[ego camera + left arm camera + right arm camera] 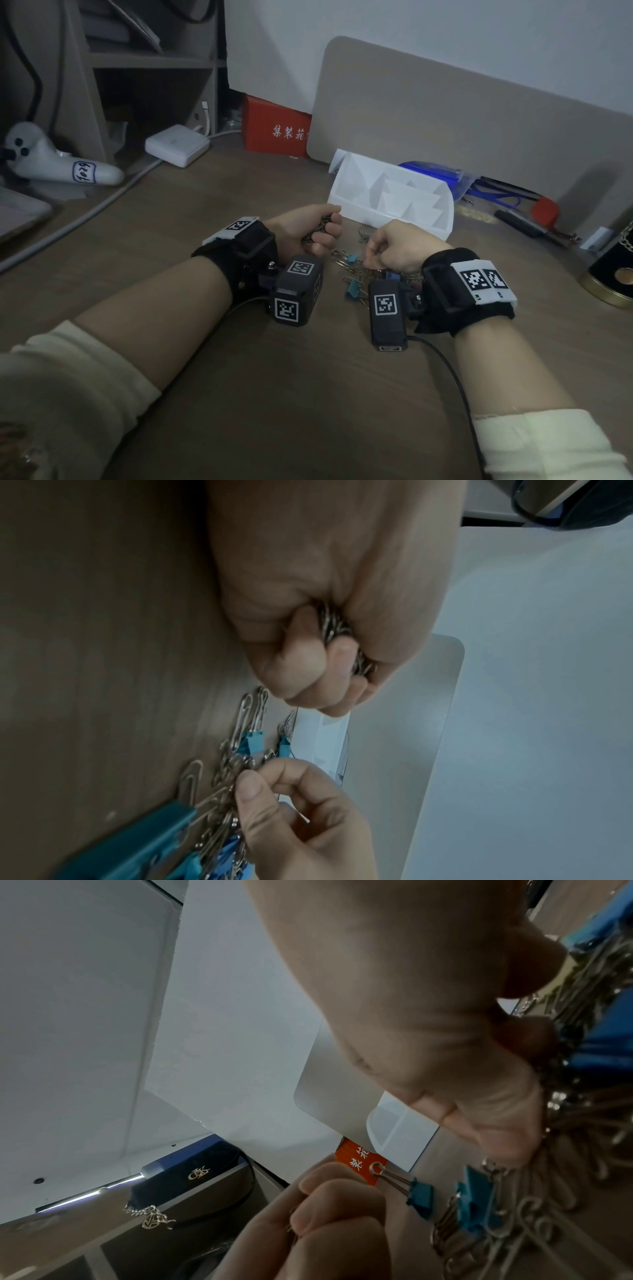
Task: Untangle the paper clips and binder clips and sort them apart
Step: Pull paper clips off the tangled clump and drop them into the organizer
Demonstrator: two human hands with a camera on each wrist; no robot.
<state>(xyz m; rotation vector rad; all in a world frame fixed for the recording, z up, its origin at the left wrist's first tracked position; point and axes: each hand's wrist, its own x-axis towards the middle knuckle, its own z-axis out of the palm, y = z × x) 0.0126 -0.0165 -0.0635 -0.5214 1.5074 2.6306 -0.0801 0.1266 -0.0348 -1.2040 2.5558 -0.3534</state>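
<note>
A tangle of silver paper clips and teal binder clips lies on the wooden desk between my hands. My left hand is curled into a fist around a bunch of loose paper clips, just above the desk to the left of the pile. My right hand reaches down into the pile, and its thumb and forefinger pinch a paper clip in the tangle. Blue binder clips sit under that hand. A white divided organiser tray stands just behind the pile.
A few paper clips lie apart in front of the tray. A red box, a white power adapter and a white controller stand at the back left. Pens and a black gold-rimmed tin are at the right.
</note>
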